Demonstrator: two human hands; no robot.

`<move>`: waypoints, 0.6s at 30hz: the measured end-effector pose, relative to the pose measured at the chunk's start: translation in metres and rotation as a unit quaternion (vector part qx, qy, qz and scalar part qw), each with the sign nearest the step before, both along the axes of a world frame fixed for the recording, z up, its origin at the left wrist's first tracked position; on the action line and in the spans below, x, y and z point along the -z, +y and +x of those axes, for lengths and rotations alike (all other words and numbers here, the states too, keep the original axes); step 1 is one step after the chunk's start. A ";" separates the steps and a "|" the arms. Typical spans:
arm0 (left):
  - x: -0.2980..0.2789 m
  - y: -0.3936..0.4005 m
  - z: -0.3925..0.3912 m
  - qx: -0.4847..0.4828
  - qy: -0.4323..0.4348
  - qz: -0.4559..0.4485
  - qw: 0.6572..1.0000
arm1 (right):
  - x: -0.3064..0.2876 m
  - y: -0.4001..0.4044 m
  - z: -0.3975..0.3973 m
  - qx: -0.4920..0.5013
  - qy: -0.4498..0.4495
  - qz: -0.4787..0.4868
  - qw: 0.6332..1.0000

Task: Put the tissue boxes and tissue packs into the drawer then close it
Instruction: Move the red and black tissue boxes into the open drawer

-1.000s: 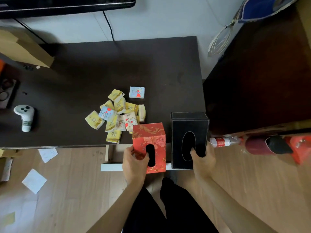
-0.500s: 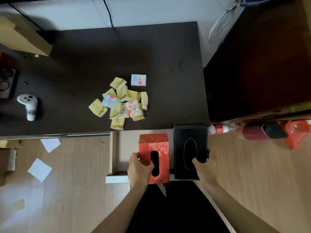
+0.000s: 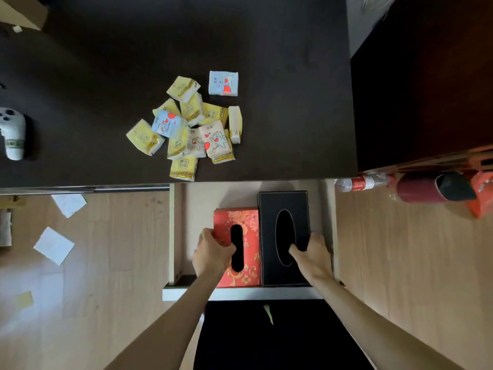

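Observation:
The drawer under the dark table stands pulled out. Inside it lie two tissue boxes side by side, slots facing up. My left hand grips the red floral tissue box at its left side, thumb at the slot. My right hand holds the black tissue box at its near right corner, a finger at the oval slot. Several small tissue packs, yellow, blue and white, lie heaped on the table just behind the drawer.
A white controller lies at the table's left edge. Paper scraps are scattered on the wood floor to the left. A plastic bottle and red items lie on the floor to the right, beside a dark cabinet.
Both hands have lowered the two boxes from the table's edge down into the open drawer, where they now lie flat. The camera has tilted down and closer.

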State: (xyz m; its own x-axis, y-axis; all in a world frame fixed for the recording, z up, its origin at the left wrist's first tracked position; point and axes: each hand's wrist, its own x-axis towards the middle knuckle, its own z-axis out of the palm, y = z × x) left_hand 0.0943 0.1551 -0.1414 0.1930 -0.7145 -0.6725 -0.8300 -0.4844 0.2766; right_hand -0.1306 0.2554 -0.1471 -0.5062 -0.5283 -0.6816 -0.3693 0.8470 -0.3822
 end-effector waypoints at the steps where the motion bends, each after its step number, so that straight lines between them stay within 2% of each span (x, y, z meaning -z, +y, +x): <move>1: 0.005 -0.001 0.001 0.004 -0.005 0.004 1.000 | 0.006 -0.001 0.001 -0.002 -0.004 0.002 1.000; 7: 0.018 0.003 0.011 0.033 -0.003 -0.012 0.999 | 0.022 -0.002 -0.003 -0.036 -0.017 0.023 0.999; 11: 0.018 0.002 0.015 0.033 0.009 -0.017 0.999 | 0.014 -0.028 -0.010 -0.104 0.085 -0.056 0.989; 13: 0.018 0.002 0.015 0.031 0.011 -0.018 0.999 | 0.013 -0.049 -0.017 -0.197 0.140 -0.094 0.966; 16: 0.019 0.003 0.015 0.029 0.009 -0.022 0.999 | 0.016 -0.072 -0.026 -0.376 0.175 -0.051 0.909; 18: 0.019 0.003 0.015 0.029 0.009 -0.021 0.999 | 0.018 -0.077 -0.030 -0.431 0.189 -0.034 0.882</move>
State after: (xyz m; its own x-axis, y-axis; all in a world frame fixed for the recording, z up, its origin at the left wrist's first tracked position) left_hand 0.1089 0.1582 -0.1603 0.1393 -0.7515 -0.6448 -0.8510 -0.4238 0.3101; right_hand -0.1603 0.1783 -0.1647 -0.0812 -0.8611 -0.5019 -0.9766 0.1692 -0.1324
